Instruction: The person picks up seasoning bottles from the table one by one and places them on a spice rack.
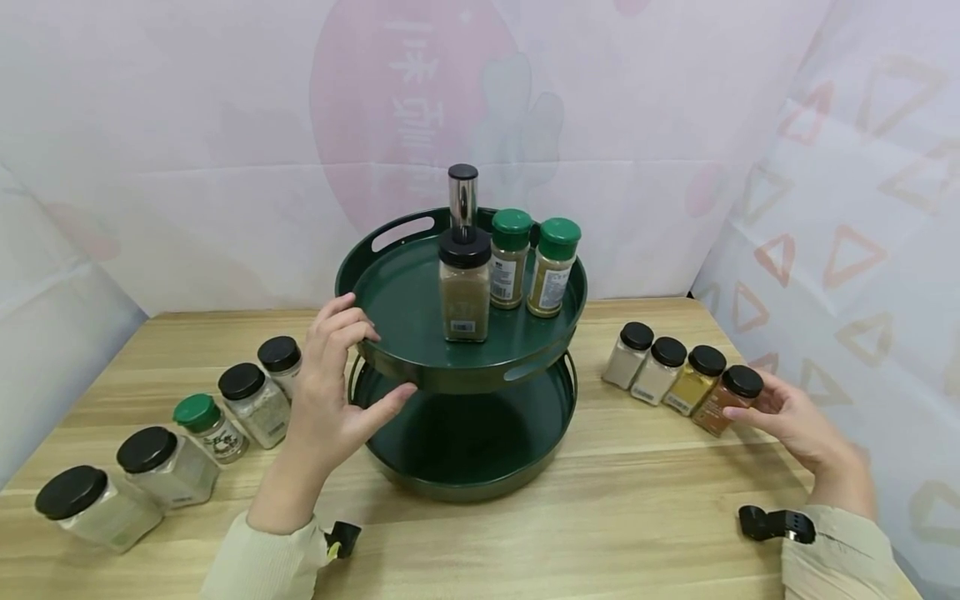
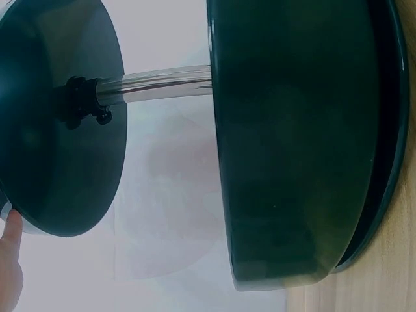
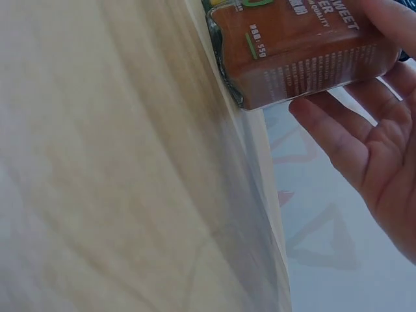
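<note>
Pale wood-grain table, the grain running in long streaks. Behind it hangs a white fabric backdrop with washed-out pink shapes; the right side carries faded triangle outlines. Mid-table stands a dark green two-tier stand: round upper tray, round lower tray, shiny metal post with a black cap. Up top: one square clear jar with a black lid and two round shakers with green caps. To my left, a slanting row of five jars, four lids black, one green.

Specimen: clear square-sided jar of orange-red powder, round black lid, fine white print, a green mark, "55g" legible from the right wrist. It sits at the right, nearest end of a row, just beside three smaller black-lidded jars, two pale, one yellow. Whether its base touches the wood, I cannot tell.

My right hand pinches it, thumb in front, fingers behind. My left hand grips the upper tray's edge, fingers bent over the rim, thumb below.
</note>
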Demonstrator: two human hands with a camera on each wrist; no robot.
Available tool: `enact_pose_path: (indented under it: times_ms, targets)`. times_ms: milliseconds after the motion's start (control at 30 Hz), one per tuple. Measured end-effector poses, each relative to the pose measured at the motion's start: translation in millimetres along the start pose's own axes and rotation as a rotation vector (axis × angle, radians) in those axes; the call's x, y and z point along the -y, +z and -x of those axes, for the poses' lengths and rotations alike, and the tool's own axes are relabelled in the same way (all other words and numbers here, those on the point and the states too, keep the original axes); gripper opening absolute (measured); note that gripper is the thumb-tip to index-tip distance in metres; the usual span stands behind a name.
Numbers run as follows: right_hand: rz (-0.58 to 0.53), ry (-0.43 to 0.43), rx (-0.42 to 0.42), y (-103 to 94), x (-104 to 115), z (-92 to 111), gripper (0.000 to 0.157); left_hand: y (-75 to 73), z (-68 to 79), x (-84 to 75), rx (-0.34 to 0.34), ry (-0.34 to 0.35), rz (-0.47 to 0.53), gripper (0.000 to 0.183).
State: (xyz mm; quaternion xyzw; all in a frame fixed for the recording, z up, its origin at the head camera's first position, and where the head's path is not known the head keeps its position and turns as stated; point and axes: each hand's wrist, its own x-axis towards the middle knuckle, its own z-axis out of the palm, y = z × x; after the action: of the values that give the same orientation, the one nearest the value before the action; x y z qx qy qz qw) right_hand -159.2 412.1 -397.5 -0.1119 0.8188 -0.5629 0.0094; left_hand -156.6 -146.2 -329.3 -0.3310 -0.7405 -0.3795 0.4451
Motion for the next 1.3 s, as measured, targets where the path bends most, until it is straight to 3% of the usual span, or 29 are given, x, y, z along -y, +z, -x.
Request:
enact_pose_path:
  times_ms: [700,1100,1300]
  targets:
    - [-0.014,-0.037,-0.033,4.6,2.0,0.4,0.045,0.7,0.0,-0.1,-0.006,0.006,-0.01,0.064]
    - [0.096,-0.011,-0.052,1.9,6.3,1.4,0.045,0.5,-0.9,-0.9,-0.004,0.002,-0.013,0.065]
    - [0.123,-0.051,-0.064,0.1,15.8,2.8,0.048,0.7,-1.0,-1.6,-0.008,0.005,-0.009,0.064]
